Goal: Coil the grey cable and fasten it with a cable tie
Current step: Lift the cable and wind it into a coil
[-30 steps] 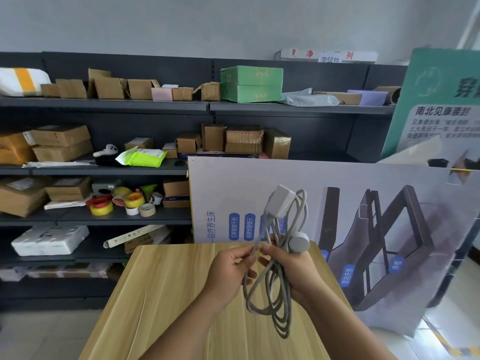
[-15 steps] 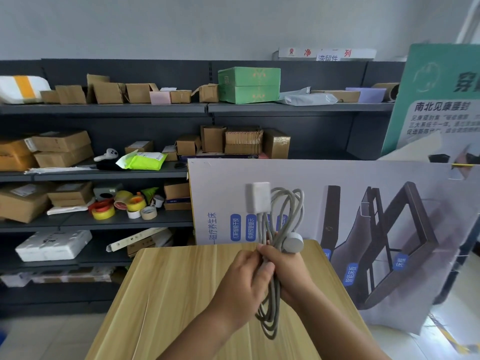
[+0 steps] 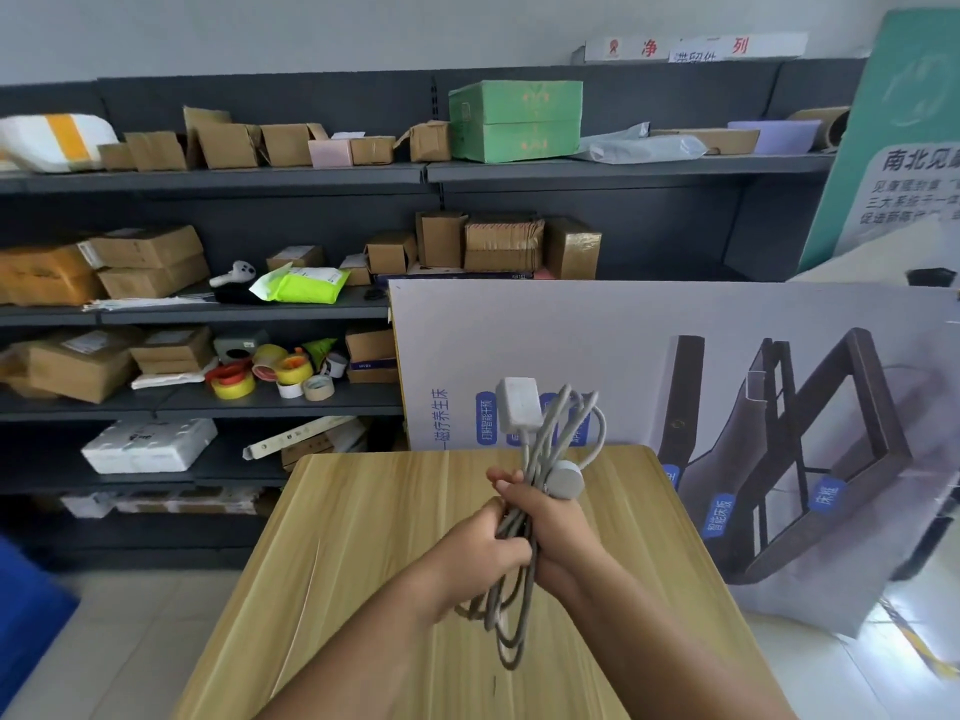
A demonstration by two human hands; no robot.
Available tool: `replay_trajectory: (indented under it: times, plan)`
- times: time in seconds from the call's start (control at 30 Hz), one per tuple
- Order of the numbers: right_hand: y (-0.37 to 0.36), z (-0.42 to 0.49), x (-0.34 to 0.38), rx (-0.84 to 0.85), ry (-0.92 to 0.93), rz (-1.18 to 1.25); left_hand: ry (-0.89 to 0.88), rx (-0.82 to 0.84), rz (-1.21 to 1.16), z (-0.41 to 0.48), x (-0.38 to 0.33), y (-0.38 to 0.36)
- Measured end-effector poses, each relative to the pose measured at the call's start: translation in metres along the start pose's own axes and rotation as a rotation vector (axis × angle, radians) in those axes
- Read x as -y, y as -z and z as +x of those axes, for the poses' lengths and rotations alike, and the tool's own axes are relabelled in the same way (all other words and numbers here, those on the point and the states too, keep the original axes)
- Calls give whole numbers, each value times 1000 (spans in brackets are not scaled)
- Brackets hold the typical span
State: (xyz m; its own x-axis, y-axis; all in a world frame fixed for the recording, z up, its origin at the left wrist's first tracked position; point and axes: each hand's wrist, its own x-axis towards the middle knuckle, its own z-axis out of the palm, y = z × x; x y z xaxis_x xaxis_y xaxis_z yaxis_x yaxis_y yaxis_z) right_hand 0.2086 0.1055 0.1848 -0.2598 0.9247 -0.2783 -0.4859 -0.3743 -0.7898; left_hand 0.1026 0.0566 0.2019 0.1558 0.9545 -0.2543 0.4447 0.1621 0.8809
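Note:
The grey cable is bunched into long loops above the wooden table. A white rectangular adapter sticks up at the top of the bundle, and a round grey puck hangs on its right side. My left hand and my right hand both clasp the middle of the bundle, pressed against each other. Loops hang down below the hands close to the tabletop. No cable tie can be made out; the hands hide the middle of the coil.
A large printed board leans upright just behind the table's far edge. Dark shelves on the left hold cardboard boxes and tape rolls. A green poster stands at the right. Something blue sits on the floor at lower left.
My left hand has closed around the bundle beside my right hand, squeezing the loops narrower. The adapter has swung to the left and now stands more upright. The view has dipped slightly.

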Motion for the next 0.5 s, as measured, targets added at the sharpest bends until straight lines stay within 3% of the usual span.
replay_trajectory:
  times: [0.17,0.3,0.5]
  plan:
    - [5,1,-6,-83,-169,67,82,-42,69,16,5,-6]
    - [8,-3,-20,-70,-192,57,98,-116,166,16,4,-16]
    - [14,0,-52,94,-155,-184,92,-326,37,6,36,-32]
